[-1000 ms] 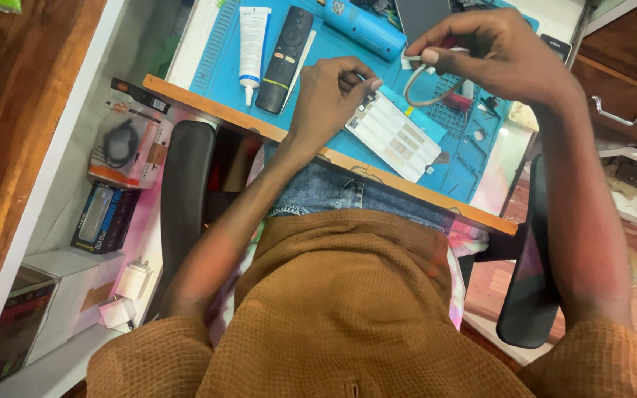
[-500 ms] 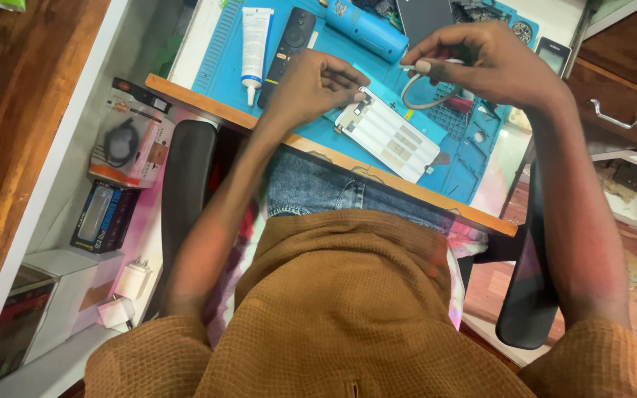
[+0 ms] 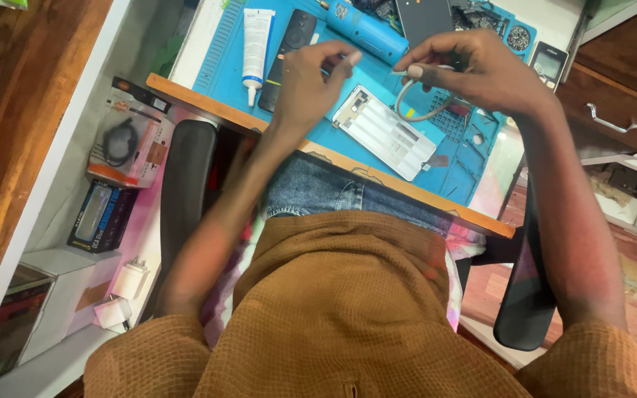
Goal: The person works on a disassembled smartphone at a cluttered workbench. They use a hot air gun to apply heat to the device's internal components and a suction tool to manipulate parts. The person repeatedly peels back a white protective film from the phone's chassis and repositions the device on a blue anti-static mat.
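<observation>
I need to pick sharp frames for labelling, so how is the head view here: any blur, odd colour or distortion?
Head view: the left hand and right hand are slightly soft at the fingertips; the blue mat and the opened phone read clearly; pink-red colour fringing runs along both forearms and the chair armrests; wide-angle tilt skews the desk edge; lighting is even, with no hard glare.

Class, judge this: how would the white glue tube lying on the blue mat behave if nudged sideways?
The white tube looks round-bodied and lies flat, so it would probably roll. It seems light and soft-walled, likely denting under a squeeze.
</observation>
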